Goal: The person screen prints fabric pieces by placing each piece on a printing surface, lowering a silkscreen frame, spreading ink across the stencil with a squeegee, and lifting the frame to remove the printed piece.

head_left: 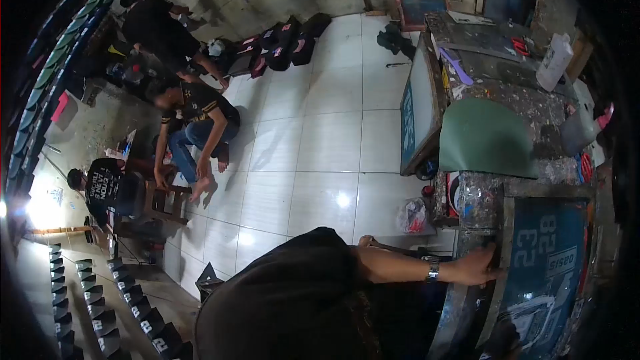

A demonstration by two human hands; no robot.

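My left hand (pixel 475 267), with a metal watch on its wrist, reaches out to the near edge of a screen printing frame (pixel 503 280). Its fingers curl over the frame's wooden side. The blue-green mesh (pixel 540 263) of the frame carries pale numbers and the word "OASIS". Low on the mesh is a dark, shadowed shape that could be my right hand; its fingers cannot be made out.
A paint-stained bench (pixel 490 67) holds a green sheet (pixel 487 137), a purple scraper (pixel 456 67) and a white bottle (pixel 555 62). Another screen (pixel 417 110) leans against its side. Several people are on the left, near rows of printed dark pieces (pixel 143 307). Black items (pixel 283 43) lie along the wall.
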